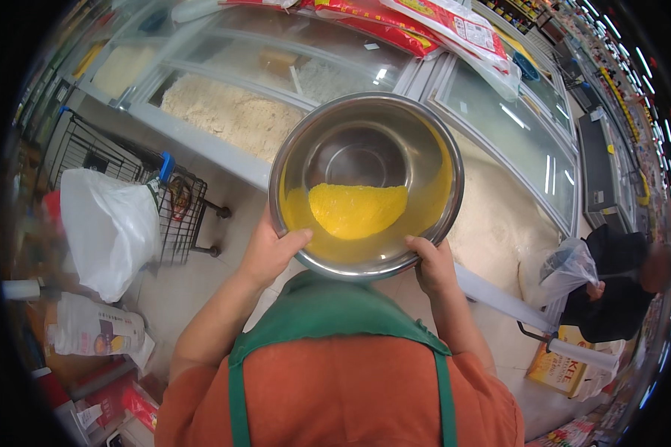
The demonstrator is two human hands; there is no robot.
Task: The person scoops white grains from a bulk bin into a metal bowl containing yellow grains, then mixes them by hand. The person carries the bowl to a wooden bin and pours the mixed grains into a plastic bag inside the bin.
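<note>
Between my hands is a large stainless steel bowl (358,162), held up in front of the green apron (335,304). A heap of fine yellow grain or meal (359,209) lies on the side of the bowl nearest me, and yellow dust clings to the inner wall. My left hand (274,246) grips the rim at the lower left, its thumb over the edge. At the lower right my right hand (433,260) clasps the rim the same way. The fingers beneath the bowl are hidden.
Beyond the bowl stand glass-lidded bins holding pale flour (229,114) and off-white grain or powder (495,218). Red and white sacks (414,25) lie on top. A wire shopping cart (182,223) is at left. A person in dark clothes (615,285) stands at right near a plastic bag (565,265).
</note>
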